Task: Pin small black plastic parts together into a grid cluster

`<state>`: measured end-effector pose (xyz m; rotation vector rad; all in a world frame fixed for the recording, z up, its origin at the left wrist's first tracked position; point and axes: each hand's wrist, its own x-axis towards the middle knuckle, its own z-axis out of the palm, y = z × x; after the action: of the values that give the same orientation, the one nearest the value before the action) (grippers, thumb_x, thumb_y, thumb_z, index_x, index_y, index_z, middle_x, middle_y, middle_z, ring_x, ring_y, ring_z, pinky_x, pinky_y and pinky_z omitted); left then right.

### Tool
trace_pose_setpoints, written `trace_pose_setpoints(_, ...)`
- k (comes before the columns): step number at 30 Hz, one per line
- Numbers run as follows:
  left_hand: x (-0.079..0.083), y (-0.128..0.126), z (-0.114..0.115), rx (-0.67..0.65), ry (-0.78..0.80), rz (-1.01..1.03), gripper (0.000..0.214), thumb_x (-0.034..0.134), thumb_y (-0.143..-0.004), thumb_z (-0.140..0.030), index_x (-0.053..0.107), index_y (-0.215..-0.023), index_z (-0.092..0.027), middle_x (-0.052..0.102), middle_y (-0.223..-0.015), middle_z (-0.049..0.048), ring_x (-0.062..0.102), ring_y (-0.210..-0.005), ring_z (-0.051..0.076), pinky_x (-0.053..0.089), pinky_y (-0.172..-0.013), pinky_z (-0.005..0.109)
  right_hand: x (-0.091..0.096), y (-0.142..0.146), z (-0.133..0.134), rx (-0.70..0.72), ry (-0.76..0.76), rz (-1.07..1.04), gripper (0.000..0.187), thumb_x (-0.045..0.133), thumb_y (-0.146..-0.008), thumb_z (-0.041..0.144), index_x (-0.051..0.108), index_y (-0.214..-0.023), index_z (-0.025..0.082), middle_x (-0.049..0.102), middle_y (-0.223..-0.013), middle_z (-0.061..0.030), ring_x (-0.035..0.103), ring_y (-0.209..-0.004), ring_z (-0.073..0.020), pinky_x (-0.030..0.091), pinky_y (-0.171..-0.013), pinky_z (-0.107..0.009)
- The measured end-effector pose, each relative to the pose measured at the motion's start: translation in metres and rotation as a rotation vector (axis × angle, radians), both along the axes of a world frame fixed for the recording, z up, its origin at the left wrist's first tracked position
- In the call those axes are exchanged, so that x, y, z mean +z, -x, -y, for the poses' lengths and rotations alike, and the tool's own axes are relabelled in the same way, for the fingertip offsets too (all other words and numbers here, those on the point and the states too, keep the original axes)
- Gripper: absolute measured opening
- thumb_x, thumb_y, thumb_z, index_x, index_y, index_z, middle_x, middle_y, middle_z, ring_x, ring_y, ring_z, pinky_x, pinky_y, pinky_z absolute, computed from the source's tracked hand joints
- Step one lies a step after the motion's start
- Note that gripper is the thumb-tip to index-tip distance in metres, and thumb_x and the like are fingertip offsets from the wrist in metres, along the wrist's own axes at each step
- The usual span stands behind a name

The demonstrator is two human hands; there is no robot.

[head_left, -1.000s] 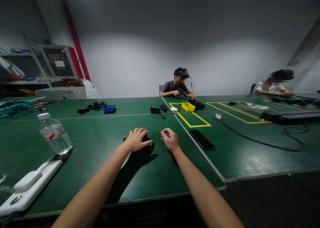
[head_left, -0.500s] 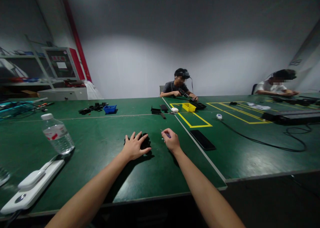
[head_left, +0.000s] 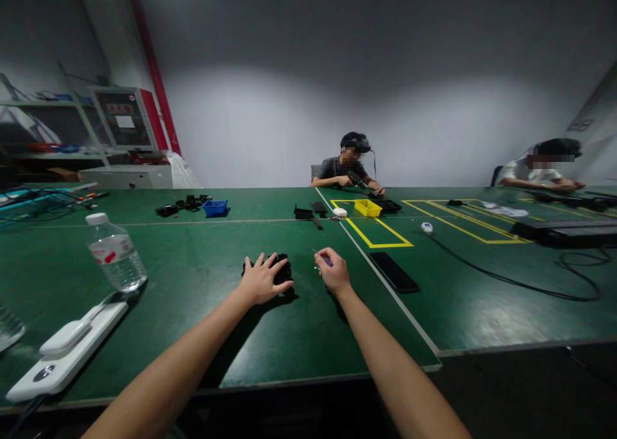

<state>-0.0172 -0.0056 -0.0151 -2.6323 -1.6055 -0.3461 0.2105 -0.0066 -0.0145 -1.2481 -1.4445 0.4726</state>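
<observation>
My left hand (head_left: 263,281) lies with its fingers spread over a dark, lumpy black object (head_left: 285,267) on the green table. The palm hides most of that object, so its kind cannot be made out. To the right, my right hand (head_left: 333,273) is closed around a small screwdriver (head_left: 328,261) with a purple handle. Its thin shaft points up and left, clear of the black object. Small shiny bits (head_left: 317,268) show just below the right fingertips, too small to name.
A phone (head_left: 394,272) lies right of my right hand. At left stand a water bottle (head_left: 116,252) and a white power strip (head_left: 67,352). Farther back are a blue bin (head_left: 214,208), a yellow bin (head_left: 367,208) and black parts (head_left: 190,202). Two people sit across the table.
The view has shifted slightly, so everything sits a little farther right. Both hands keep their poses, the left spread on the black object and the right around the screwdriver.
</observation>
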Motion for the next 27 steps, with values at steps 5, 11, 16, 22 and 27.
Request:
trace_pose_setpoints(5,0.001,0.000,-0.005,-0.002,0.020,-0.008,0.074,0.038,-0.082,-0.076,0.035,-0.145,-0.038,0.030,-0.155,0.0095,0.024,-0.139,0.045,0.009,-0.103,0.074,0.002,0.000,0.001,-0.005,0.014,0.002,0.023,0.053,-0.081,0.043,0.057,-0.074,0.022,0.065,-0.069,-0.0018,0.059,-0.056,-0.0167,0.045,-0.052,-0.026)
trace_pose_setpoints(11,0.004,0.000,-0.013,-0.014,0.047,-0.028,0.076,0.035,-0.082,-0.077,0.035,-0.146,-0.036,0.028,-0.156,0.0097,0.022,-0.140,0.045,0.011,-0.102,0.076,0.003,-0.001,0.001,-0.021,0.035,-0.013,0.023,0.053,-0.080,0.044,0.057,-0.074,0.022,0.064,-0.069,-0.0016,0.058,-0.056,-0.0167,0.045,-0.051,-0.027)
trace_pose_setpoints(16,0.005,0.002,-0.015,-0.016,0.056,-0.031,0.077,0.034,-0.081,-0.079,0.033,-0.147,-0.037,0.027,-0.156,0.0091,0.022,-0.140,0.044,0.011,-0.103,0.075,0.001,-0.002,-0.002,-0.042,0.045,-0.011,0.023,0.052,-0.079,0.044,0.057,-0.074,0.022,0.063,-0.070,-0.0014,0.058,-0.057,-0.0167,0.045,-0.052,-0.026)
trace_pose_setpoints(22,0.015,0.004,-0.021,0.035,0.013,0.015,0.071,0.029,-0.087,-0.073,0.031,-0.147,-0.036,0.032,-0.155,0.0064,0.026,-0.140,0.039,0.018,-0.104,0.072,0.000,-0.002,-0.003,-0.065,0.053,0.005,0.024,0.050,-0.080,0.044,0.057,-0.074,0.022,0.064,-0.072,-0.0020,0.060,-0.064,-0.0176,0.047,-0.055,-0.026)
trace_pose_setpoints(27,0.027,0.005,-0.032,0.169,-0.059,0.044,0.051,0.026,-0.096,-0.056,0.057,-0.124,-0.027,0.057,-0.132,0.0084,0.049,-0.122,0.029,0.038,-0.100,0.051,0.000,-0.002,-0.003,-0.072,0.060,0.016,0.023,0.050,-0.081,0.043,0.058,-0.075,0.022,0.065,-0.074,-0.0020,0.061,-0.066,-0.0180,0.048,-0.056,-0.026)
